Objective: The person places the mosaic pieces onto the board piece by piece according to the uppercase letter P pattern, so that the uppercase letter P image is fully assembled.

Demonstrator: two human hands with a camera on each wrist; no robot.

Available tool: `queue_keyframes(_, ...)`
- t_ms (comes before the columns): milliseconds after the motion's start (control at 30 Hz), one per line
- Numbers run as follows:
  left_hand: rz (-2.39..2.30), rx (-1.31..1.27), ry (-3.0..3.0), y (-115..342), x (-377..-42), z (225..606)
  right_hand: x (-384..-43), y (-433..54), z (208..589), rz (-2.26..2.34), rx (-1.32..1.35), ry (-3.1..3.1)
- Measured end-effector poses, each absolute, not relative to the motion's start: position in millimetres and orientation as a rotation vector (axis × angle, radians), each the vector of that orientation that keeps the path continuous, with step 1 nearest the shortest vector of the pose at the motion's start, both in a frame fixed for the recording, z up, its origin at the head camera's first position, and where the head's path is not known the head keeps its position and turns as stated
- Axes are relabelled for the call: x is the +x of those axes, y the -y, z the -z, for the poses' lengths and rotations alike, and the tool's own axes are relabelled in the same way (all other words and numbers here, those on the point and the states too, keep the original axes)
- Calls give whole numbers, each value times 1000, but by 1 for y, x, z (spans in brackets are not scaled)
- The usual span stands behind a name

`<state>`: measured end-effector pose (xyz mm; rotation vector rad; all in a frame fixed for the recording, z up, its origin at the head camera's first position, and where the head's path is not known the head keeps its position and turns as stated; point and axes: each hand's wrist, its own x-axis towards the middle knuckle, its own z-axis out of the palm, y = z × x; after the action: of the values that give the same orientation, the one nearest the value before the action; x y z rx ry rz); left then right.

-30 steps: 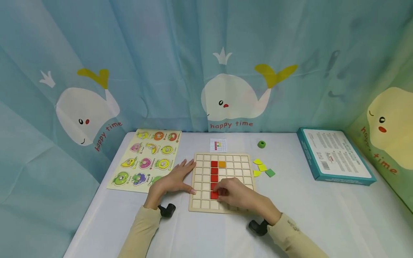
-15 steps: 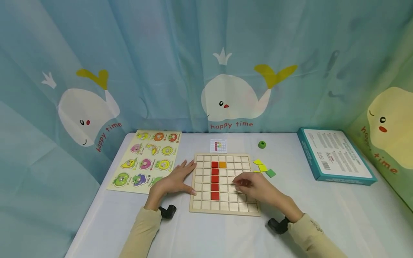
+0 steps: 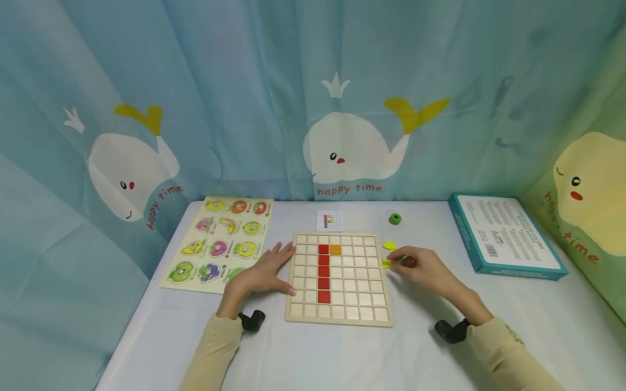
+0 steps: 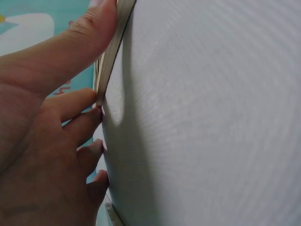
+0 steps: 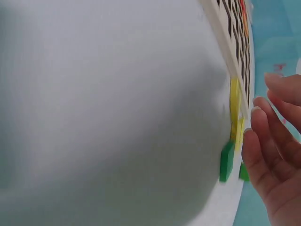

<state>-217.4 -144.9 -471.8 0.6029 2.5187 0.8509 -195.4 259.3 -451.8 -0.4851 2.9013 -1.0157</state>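
A wooden grid board [image 3: 351, 284] lies on the table with a column of several red tiles [image 3: 324, 271] and one orange tile [image 3: 335, 249] in its cells. My left hand [image 3: 258, 275] rests at the board's left edge, fingers spread; its thumb [image 4: 80, 49] touches the rim in the left wrist view. Beyond the right rim, my right hand [image 3: 427, 270] hovers over the loose tiles, partly hiding them. Its thumb and fingers stand apart with nothing between them in the right wrist view. Yellow tiles [image 5: 234, 101] and a green tile [image 5: 226, 161] lie close to the board there.
Behind the board lies a small pattern card [image 3: 330, 221]. A green bead-like piece [image 3: 395, 219] stands to its right. A fruit puzzle board [image 3: 199, 271] lies at left, and a teal-edged box [image 3: 511, 233] at right. A whale-print curtain [image 3: 274, 108] hangs behind.
My right hand has left the lowest red tile and moved right, off the board, to the loose yellow and green tiles. The left hand has stayed at the board's left edge.
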Motion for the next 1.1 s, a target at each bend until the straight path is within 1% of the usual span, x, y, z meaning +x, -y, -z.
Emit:
queue_keyframes(267, -857, 608, -2512, 146, -218, 470, -204, -280, 451, 986, -330, -2955)
queue_keyframes(500, -870, 606, -2504, 146, -218, 468, -208, -287, 457, 911, -220, -2951)
queue_keyframes(767, -861, 604, -2511, 145, -217, 471, -211, -285, 461, 854, -212, -2929)
queue_keyframes(1100, -868, 608, -2511, 145, -217, 471, -209, -283, 461, 943, -205, -2923)
